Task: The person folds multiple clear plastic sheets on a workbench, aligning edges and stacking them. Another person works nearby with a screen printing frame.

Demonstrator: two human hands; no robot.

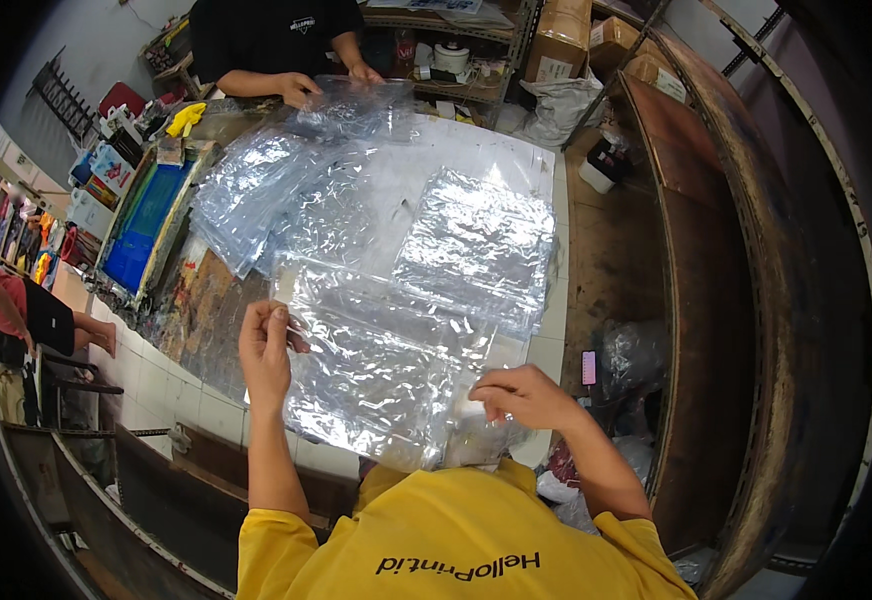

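In front of me on the white table lies a clear, shiny plastic sheet [356,385], creased and catching the light. My left hand [268,335] pinches its left edge between thumb and fingers. Over the sheet's right part, my right hand [526,395] is closed with its fingers curled down; a small whitish patch shows at the fingertips, and I cannot make out what they hold. Beyond the sheet, to the right, is a neat stack of clear plastic sheets [476,240]. A looser, fanned pile of clear plastic sheets [266,190] spreads at the far left.
Across the white table [456,145], a person in black [266,40] handles clear plastic. A blue framed screen [151,225] stands at the left. On the right are a lit phone [588,367] and long brown shelving [706,300]. Another person [31,310] is at far left.
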